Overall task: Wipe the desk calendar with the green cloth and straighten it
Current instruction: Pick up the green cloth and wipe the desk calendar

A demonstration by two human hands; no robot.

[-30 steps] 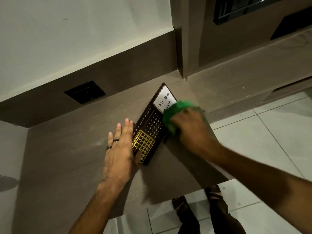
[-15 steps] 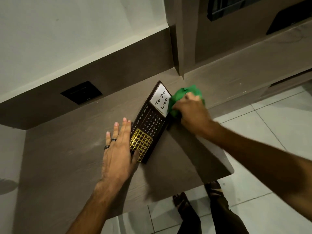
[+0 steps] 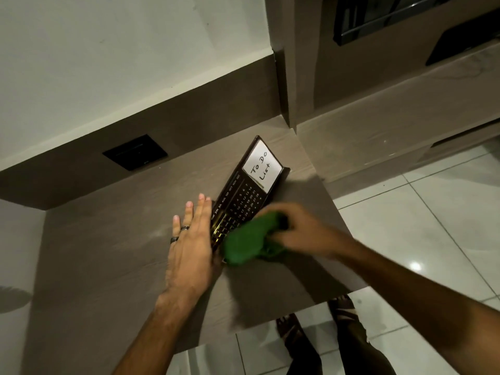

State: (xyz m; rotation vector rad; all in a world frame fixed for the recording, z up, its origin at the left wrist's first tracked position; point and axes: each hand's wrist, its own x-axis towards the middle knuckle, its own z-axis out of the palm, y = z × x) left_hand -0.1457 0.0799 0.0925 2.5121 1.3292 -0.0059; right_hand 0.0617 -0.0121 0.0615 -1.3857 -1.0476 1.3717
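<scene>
Between the hands, the desk calendar (image 3: 244, 197) lies askew on the bench (image 3: 108, 253); left hand (image 3: 189, 247) spread flat steadies it, right hand (image 3: 303, 232) clutches the green cloth (image 3: 243, 246), wiping; squaring it up likely follows.

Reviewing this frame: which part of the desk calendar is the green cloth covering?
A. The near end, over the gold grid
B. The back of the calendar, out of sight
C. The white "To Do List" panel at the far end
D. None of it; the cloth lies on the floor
A. The green cloth, bunched in the right hand, sits over the near end of the desk calendar, while the "To Do List" panel is uncovered.
</scene>
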